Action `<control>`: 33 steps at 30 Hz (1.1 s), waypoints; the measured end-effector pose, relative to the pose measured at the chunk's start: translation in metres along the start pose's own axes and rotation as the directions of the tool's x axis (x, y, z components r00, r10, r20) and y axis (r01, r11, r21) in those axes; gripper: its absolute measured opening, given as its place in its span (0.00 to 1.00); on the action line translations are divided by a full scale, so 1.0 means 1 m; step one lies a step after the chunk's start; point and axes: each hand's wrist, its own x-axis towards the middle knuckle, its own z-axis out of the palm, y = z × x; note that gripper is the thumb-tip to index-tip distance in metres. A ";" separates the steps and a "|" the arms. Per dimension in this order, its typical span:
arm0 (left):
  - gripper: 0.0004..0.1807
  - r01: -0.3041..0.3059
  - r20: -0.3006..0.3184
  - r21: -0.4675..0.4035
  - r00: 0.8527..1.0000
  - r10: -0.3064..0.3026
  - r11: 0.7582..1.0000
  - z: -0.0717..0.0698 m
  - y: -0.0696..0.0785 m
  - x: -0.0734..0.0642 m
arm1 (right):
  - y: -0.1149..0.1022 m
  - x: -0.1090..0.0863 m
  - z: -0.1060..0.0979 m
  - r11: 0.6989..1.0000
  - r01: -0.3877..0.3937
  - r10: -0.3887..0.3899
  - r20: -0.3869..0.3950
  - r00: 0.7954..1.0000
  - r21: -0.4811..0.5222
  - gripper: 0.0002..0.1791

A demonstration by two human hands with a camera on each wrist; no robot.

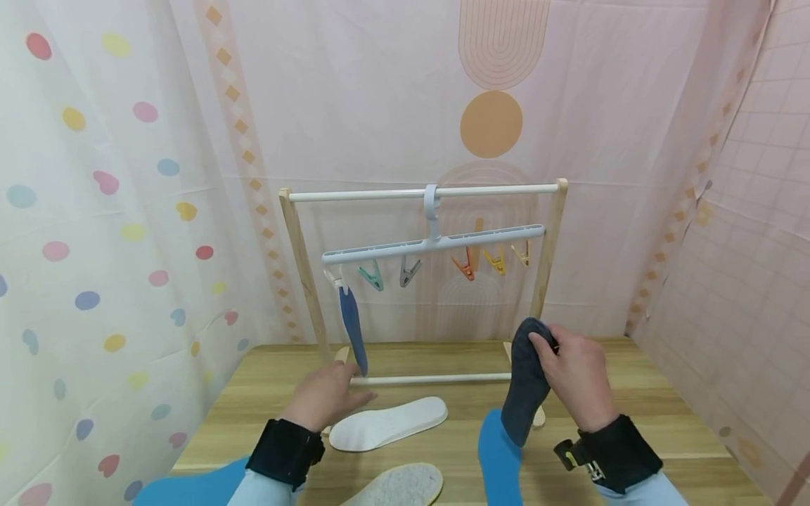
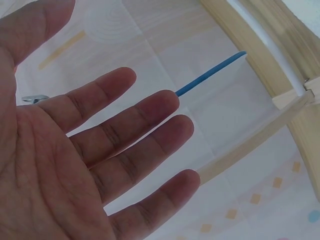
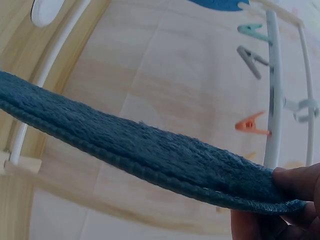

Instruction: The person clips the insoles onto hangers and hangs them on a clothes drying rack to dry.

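My right hand (image 1: 579,376) pinches the upper end of a dark grey fuzzy insole (image 1: 528,383), thumb on one face and fingers behind. That insole hangs upright over a bright blue insole (image 1: 500,457); the right wrist view shows its stitched edge. My left hand (image 1: 329,395), fingers spread and straight, holds nothing near the rack's left foot. Above it a dark blue insole (image 1: 352,330) hangs from a white clip (image 1: 337,281) at the left end of a pale blue hanger (image 1: 405,248). A white insole (image 1: 389,424) lies beside the left hand.
The hanger hooks over the white top bar (image 1: 361,195) of a wooden rack. Teal (image 1: 373,276), grey (image 1: 408,271), orange (image 1: 466,266) and yellow (image 1: 496,262) clips dangle from it. A light grey insole (image 1: 401,486) and another blue insole (image 1: 190,486) lie at the front.
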 end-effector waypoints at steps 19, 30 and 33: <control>0.19 0.008 -0.098 0.028 0.995 -0.005 1.000 -0.026 0.001 0.018 | -0.049 0.023 0.034 0.998 0.029 -0.037 0.146 0.989 0.056 0.14; 0.22 0.004 -0.208 0.057 0.978 0.008 0.998 -0.043 0.002 0.029 | -0.069 0.021 0.048 0.993 0.008 -0.031 0.193 0.981 0.119 0.10; 0.24 0.022 -0.230 0.048 0.973 -0.010 0.999 -0.049 0.003 0.034 | -0.074 0.020 0.053 0.990 0.026 -0.052 0.191 0.980 0.136 0.10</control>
